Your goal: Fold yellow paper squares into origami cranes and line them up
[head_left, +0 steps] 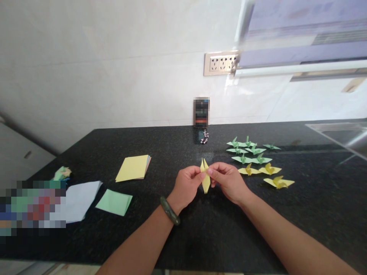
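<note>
Between my two hands is a narrow piece of folded yellow paper (205, 185), its two slim points facing the wall. My left hand (187, 187) pinches its left side with thumb and fingers; a dark bangle (169, 211) circles that wrist. On the other side, my right hand (228, 181) grips the same paper, thumb on top. Just right of my right hand stand yellow paper cranes (249, 169), and behind them several green paper cranes (243, 158) in rows. The paper's underside and some fingertips are hidden.
A stack of yellow-topped square paper (132, 168) lies left on the black countertop (160, 145), with a green sheet (114, 202) and white paper (82, 200) nearer. A phone-like object (201, 112) leans on the wall, a beaded strap (204, 136) before it. A sink edge (338, 139) is far right.
</note>
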`<state>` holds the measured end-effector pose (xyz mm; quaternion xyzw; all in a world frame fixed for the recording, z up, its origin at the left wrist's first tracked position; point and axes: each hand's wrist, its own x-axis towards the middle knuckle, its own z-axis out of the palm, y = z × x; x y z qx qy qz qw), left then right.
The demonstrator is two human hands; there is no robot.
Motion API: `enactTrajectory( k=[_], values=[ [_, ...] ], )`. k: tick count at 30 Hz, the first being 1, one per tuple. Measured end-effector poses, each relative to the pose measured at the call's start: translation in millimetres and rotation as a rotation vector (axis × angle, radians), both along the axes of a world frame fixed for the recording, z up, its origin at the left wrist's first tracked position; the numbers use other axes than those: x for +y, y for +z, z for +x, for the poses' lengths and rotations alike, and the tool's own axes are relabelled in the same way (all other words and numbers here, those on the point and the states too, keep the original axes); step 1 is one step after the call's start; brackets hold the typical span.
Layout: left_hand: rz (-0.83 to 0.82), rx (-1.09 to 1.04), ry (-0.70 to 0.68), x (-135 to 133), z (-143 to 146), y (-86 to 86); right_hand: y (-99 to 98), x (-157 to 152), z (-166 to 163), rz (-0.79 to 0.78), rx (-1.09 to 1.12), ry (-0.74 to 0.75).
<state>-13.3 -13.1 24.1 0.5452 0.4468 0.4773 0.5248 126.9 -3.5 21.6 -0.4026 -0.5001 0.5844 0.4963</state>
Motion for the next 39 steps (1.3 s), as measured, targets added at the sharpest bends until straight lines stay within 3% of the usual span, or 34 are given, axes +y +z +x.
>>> enactTrajectory(
  k=[11, 21, 23, 30, 39],
  values=[
    [0.005, -0.022, -0.039, -1, 0, -0.9, -0.2, 0, 2, -0.033, 0.058, 0.001],
    [-0.19, -0.247, -0.26, 0, 0, -1.5, 2.8, 1, 4, -0.09, 0.103, 0.061],
    [-0.221, -0.307, -0.24, 2, 0, -4.3, 2.3, 0, 4, -0.067, 0.081, 0.063],
    [-0.257, -0.488, 0.022, 8, -4, -5.3, 3.3, -1, 3, 0.063, -0.162, 0.057],
    [-0.276, -0.585, -0.001, 7, -3, -5.1, 3.9, -2, 4, 0.138, -0.316, 0.105]
  ],
)
